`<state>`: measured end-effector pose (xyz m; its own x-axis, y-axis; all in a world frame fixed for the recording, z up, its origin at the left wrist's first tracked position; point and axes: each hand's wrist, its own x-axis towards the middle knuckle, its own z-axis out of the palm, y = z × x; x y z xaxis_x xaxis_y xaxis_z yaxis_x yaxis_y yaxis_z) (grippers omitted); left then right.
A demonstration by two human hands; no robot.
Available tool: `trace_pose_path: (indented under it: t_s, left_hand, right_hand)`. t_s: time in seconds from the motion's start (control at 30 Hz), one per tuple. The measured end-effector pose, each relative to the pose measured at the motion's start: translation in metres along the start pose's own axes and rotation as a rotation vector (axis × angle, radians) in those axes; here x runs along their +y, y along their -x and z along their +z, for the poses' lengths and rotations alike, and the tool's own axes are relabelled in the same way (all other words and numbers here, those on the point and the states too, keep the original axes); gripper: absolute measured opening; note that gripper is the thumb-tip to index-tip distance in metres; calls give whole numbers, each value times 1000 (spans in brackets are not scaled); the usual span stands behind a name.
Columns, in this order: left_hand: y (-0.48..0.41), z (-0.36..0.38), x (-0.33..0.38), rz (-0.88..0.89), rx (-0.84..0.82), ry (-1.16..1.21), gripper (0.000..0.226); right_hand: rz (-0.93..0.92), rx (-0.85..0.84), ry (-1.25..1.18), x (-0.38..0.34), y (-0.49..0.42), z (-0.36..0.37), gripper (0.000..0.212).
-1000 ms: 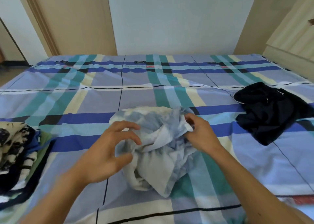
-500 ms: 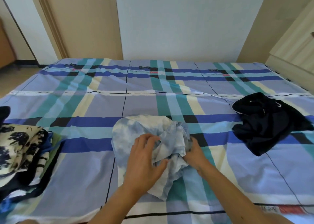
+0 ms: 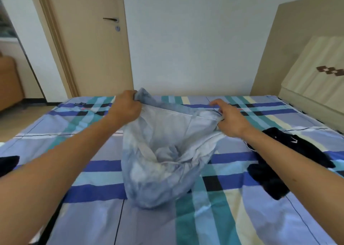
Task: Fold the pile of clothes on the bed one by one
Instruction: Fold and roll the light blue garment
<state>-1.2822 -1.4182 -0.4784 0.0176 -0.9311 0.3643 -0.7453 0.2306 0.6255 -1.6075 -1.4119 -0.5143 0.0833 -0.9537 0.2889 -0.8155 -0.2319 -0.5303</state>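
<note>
left hand (image 3: pixel 125 106) fingers gripping pale blue garment (image 3: pixel 163 157), right hand (image 3: pixel 229 118) pinching it

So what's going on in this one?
A person at a plaid-sheeted bed holds up a pale blue garment by its top edge, the left hand gripping one corner and the right hand pinching the other. It hangs open, not yet folded, lower end on the sheet. A black garment lies crumpled to the right.

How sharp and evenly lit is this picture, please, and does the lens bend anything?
Head view: soft, even light, no glare; the garment held by left hand and right hand looks slightly blurred; the door frame leans, bent by the wide lens.
</note>
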Motion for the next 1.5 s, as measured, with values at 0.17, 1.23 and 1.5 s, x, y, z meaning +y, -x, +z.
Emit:
trace_pose_path:
  t_s: [0.17, 1.23, 1.5]
  left_hand:
    - [-53, -77, 53, 115, 79, -205, 26]
    - [-49, -74, 88, 70, -299, -84, 22]
    - [-57, -96, 142, -228, -198, 529, 19]
  right_hand:
    - [-157, 375, 431, -38, -57, -37, 79]
    - [61, 296, -377, -240, -123, -143, 29]
    - [-6, 45, -679, -169, -32, -59, 56]
